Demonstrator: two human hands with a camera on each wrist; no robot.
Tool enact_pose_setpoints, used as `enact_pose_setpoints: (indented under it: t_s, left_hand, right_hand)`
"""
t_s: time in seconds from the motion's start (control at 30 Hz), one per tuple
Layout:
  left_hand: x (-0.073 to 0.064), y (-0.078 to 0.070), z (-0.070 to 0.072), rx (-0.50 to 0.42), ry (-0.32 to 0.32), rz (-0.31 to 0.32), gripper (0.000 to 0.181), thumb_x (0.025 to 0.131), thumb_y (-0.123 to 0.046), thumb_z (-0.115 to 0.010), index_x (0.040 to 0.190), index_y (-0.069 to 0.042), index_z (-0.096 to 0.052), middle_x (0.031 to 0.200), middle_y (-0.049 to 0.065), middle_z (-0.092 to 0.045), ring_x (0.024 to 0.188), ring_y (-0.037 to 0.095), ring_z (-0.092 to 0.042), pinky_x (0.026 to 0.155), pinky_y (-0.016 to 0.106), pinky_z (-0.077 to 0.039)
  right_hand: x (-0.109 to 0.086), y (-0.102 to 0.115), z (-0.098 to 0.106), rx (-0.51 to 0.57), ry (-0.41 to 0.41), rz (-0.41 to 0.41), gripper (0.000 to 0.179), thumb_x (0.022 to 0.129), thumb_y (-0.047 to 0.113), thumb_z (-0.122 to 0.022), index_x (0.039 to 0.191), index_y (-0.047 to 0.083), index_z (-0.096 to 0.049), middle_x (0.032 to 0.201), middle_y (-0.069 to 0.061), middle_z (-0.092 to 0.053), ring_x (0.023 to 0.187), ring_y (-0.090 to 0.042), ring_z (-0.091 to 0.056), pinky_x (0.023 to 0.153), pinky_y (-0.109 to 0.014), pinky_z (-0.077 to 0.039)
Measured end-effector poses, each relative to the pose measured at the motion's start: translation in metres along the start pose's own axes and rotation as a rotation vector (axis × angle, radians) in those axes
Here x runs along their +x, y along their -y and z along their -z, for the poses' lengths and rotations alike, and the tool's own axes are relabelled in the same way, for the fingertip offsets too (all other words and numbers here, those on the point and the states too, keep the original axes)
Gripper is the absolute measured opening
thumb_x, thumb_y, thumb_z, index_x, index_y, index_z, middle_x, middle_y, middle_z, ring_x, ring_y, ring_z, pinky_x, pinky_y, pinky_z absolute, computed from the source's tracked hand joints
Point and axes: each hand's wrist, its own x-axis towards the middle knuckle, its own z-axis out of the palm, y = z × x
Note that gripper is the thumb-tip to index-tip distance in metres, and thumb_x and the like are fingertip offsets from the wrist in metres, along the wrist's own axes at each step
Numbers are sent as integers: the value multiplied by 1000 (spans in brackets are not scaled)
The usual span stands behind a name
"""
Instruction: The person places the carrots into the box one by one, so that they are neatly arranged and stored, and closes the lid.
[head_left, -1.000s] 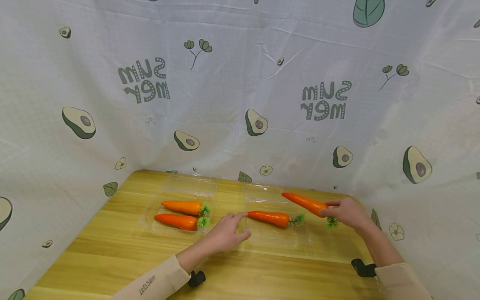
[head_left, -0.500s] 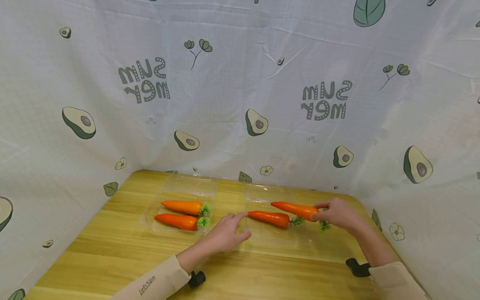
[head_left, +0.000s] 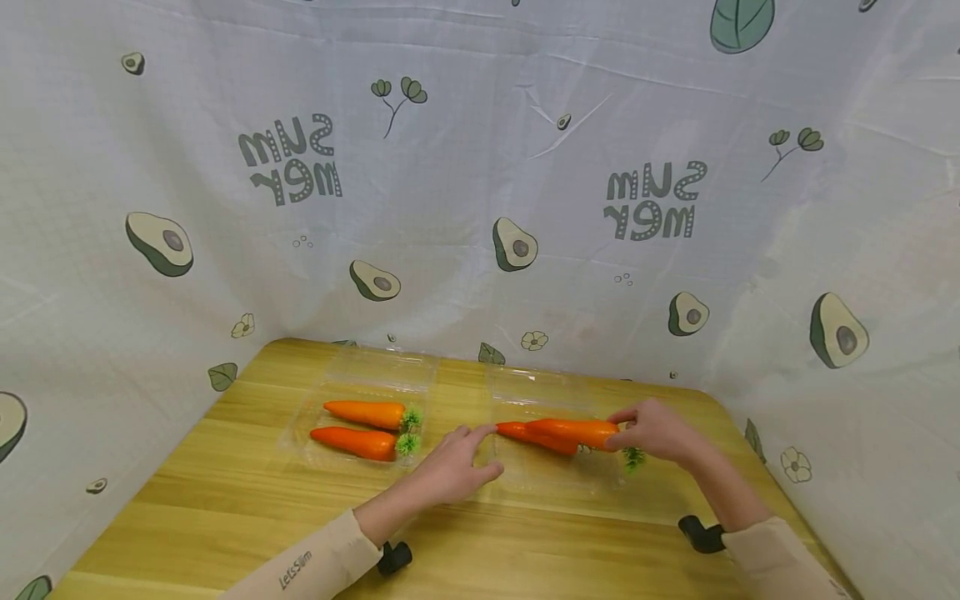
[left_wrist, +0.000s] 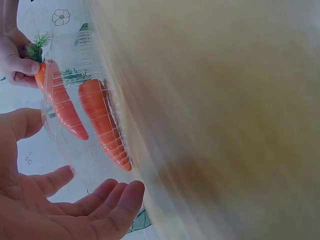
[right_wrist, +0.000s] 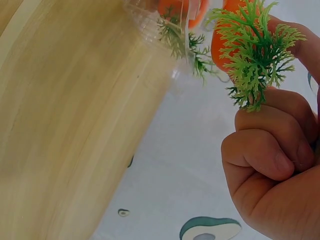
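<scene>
My right hand pinches an orange carrot near its green leafy top, the tip pointing left. The held carrot is over a clear plastic clamshell box with its lid back, and in the head view it overlaps another carrot lying inside. That lower carrot is partly hidden from above. At the box's left side is my left hand, its fingers extended and fingertips right at the edge. In the left wrist view its palm and spread fingers hold nothing.
A second clear box on the left holds two carrots, an orange one and a redder one. Both boxes stand on a wooden table. A printed curtain encloses the back and sides.
My right hand has moved left and down with the carrot, bringing it from the right of the box to over the carrot inside. My left hand has stayed in place.
</scene>
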Motion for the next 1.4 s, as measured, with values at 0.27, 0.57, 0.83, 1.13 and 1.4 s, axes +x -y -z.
enact_pose_setpoints:
  t_s: [0.27, 0.57, 0.83, 1.13, 1.4]
  left_hand:
    - [0, 1, -1, -13, 4, 6, 66, 97, -46, -64, 154, -20, -43, 145, 20, -49, 126, 33, -52, 97, 55, -47]
    - [-1, -1, 1, -10, 0, 0, 65, 97, -44, -64, 153, -19, -43, 141, 19, -51, 119, 31, -54, 93, 53, -49]
    - [0, -1, 1, -14, 4, 0, 66, 97, -45, -64, 154, -20, -43, 139, 19, -52, 115, 29, -55, 90, 52, -50]
    - [0, 1, 0, -3, -2, -10, 66, 96, -45, -65, 153, -21, -43, 136, 16, -53, 114, 29, -55, 90, 52, -50]
    - [1, 1, -1, 5, 1, 1, 66, 96, -46, -64, 154, -22, -42, 139, 16, -52, 117, 29, -55, 92, 53, -49]
  right_hand:
    - [4, 6, -8, 10, 17, 29, 50, 80, 22, -81, 119, -7, -70, 102, -11, -71, 68, -17, -44, 57, -30, -34]
    - [9, 11, -16, 9, 40, 43, 46, 79, 18, -81, 117, -7, -71, 101, -9, -73, 72, -17, -51, 66, -32, -42]
    - [12, 16, -23, 14, 56, 65, 46, 77, 17, -82, 115, -6, -72, 87, -6, -71, 58, -13, -35, 59, -29, -38]
    - [16, 20, -32, -6, 74, 90, 49, 75, 17, -82, 115, -8, -72, 99, -11, -73, 70, -15, -51, 64, -29, -44]
    - [24, 19, -38, -36, 86, 96, 47, 75, 16, -82, 115, -7, -72, 80, -2, -64, 62, -13, -43, 59, -27, -38]
